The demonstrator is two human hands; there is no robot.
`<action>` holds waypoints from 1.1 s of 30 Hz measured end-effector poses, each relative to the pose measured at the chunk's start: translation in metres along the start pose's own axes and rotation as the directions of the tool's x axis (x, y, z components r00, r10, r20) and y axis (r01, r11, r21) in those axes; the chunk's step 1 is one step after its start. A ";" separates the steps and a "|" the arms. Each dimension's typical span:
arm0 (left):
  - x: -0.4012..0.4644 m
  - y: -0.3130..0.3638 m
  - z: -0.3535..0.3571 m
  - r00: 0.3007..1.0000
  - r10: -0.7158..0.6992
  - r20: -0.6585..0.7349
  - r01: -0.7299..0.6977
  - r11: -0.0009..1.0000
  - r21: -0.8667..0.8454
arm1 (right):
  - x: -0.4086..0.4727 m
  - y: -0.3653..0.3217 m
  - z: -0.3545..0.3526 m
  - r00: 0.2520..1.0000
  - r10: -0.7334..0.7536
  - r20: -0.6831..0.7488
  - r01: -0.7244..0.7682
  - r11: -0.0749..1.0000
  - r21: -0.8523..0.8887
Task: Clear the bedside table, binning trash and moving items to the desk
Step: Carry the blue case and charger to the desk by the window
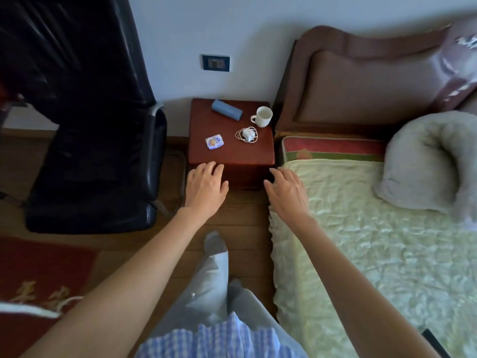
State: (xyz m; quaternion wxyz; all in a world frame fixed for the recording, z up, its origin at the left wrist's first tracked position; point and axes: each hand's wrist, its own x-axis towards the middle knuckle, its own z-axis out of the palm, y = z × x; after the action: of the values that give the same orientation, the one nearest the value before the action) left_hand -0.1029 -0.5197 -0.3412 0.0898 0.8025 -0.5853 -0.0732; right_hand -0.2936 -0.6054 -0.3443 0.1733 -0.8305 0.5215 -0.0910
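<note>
A red-brown bedside table [232,156] stands against the wall between a chair and a bed. On it lie a blue case [227,110] at the back, a white mug [263,116] at the back right, a white charger with a coiled cable [247,134] in the middle, and a small white-and-purple packet [214,142] toward the front left. My left hand [205,187] hovers at the table's front left corner, fingers spread, holding nothing. My right hand [286,191] hovers at the front right corner beside the bed, also open with nothing in it.
A black leather chair [95,140] stands left of the table. A bed with a pale green cover [374,241], a grey pillow [426,161] and a brown headboard [361,81] lies to the right. A red rug [38,275] covers the wooden floor at lower left.
</note>
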 end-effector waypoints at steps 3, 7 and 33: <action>0.039 -0.008 0.004 1.000 -0.005 0.018 0.005 1.000 0.012 | 0.039 -0.003 0.004 1.000 0.006 0.006 -0.006 1.000 0.002; 0.097 -0.026 0.007 1.000 0.019 0.020 -0.020 0.999 0.029 | 0.099 -0.008 0.009 1.000 -0.008 -0.004 0.008 1.000 0.005; 0.393 -0.087 0.142 0.971 -0.027 0.236 0.014 0.998 0.057 | 0.368 0.048 0.140 0.986 0.115 0.121 -0.117 0.993 0.007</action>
State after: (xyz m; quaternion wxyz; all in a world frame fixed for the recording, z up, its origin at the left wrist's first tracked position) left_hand 0.0661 -0.8762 -0.5042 -0.0034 0.7962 -0.5853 -0.1534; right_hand -0.1256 -0.9274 -0.5024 0.2153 -0.8015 0.5569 -0.0344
